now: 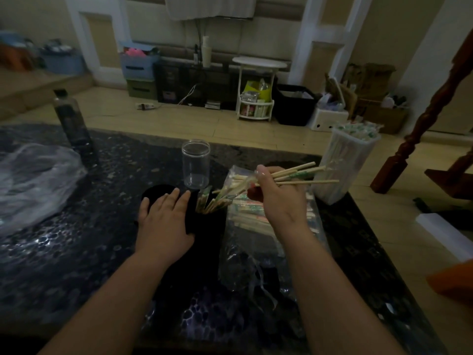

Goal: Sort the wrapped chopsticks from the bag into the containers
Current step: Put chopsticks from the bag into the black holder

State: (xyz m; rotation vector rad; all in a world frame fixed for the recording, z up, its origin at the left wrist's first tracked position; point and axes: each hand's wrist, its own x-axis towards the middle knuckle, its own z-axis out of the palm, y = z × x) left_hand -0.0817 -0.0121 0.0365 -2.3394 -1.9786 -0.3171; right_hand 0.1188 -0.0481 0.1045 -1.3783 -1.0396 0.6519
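- The right hand (279, 201) is raised above the worktop (76, 252), its fingers (262, 175) curled tight round a bundle of wrapped chopsticks (297, 175).
- The bundle lies crosswise through those fingers. Bare wooden tips fan out to the right of them, and wrapper ends trail down to the left.
- The left hand (163, 221) lies flat, its fingers straight and relaxed and grasping nothing. Its palm and fingers rest against the near-left side of a black container (210, 226).
- Several wrapped chopsticks (210, 202) stand in the black container, just to the right of the left fingertips and below the trailing wrapper ends of the held bundle.
- A clear plastic bag (245, 254) lies on the worktop under the right fingers and wrist, with more wrapped chopsticks (253, 216) lying flat inside it.
- An upright clear jar (195, 162) stands just beyond the left fingertips and looks to hold nothing.
- A tall pale container (343, 165), packed with upright wrapped chopsticks, stands beyond and to the right of the right fingers, close to the tips of the held bundle.
- A dark bottle (74, 124) and a crumpled plastic sheet (33, 180) sit well away to the left of the left fingers.
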